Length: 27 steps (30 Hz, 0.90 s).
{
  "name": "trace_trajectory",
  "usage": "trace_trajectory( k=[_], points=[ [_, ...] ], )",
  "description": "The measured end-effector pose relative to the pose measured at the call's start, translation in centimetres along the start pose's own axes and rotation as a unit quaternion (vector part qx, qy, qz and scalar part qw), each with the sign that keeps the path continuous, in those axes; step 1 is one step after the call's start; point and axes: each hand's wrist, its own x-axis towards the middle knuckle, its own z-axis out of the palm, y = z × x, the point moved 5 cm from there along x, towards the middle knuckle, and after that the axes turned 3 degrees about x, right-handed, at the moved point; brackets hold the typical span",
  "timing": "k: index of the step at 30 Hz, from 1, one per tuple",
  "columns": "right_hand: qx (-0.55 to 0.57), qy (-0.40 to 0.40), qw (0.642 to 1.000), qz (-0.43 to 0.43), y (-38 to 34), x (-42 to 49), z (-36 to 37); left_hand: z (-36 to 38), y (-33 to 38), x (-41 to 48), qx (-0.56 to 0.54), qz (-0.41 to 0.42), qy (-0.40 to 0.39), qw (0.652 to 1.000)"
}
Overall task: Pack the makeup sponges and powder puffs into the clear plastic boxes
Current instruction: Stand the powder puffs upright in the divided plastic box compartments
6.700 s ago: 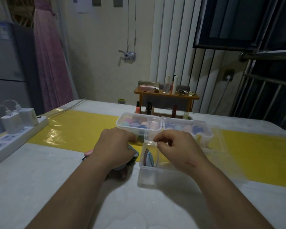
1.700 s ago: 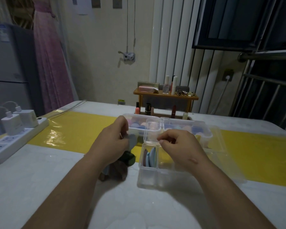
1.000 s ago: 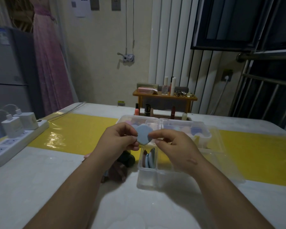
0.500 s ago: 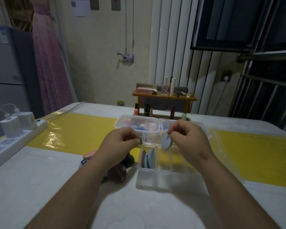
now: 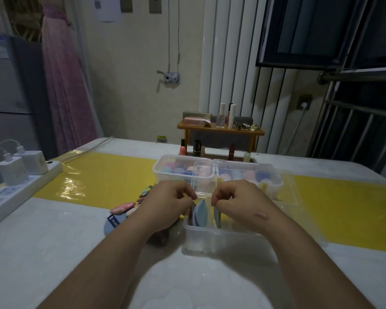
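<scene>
Right hand (image 5: pixel 239 201) pinches top of blue puff (image 5: pixel 217 217) standing on edge in near clear box (image 5: pixel 221 241) on desk (image 5: pixel 54 253); left hand (image 5: pixel 163 204) curled at box's left rim by upright puffs (image 5: pixel 200 214), grip unclear; loose puffs (image 5: pixel 120 208) left of box

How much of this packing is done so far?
Done: the far boxes hold coloured sponges, and several puffs stand in the near box. In hand: the right hand pinches a blue puff partly inside that box. Left: a pink puff and others lie loose on the table by the left hand.
</scene>
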Motion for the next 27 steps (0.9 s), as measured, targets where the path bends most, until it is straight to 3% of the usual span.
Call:
trace_trajectory(
  k=[5,17,21,27],
  points=[
    [-0.012,-0.014,1.000,0.010,0.1,-0.1,0.2,-0.2,0.0,0.1,0.016,-0.012,0.032,0.999],
    [-0.076,-0.010,0.997,0.006,0.2,0.0,0.8,-0.6,-0.1,0.0,0.001,-0.009,0.022,1.000],
    [-0.057,-0.013,0.998,0.010,0.3,0.0,0.7,-2.8,-0.1,-0.2,-0.060,-0.019,0.069,0.996],
    [-0.030,0.022,0.999,-0.010,0.2,0.2,0.5,-4.3,-2.7,0.1,-0.149,-0.106,0.120,0.976]
  ],
)
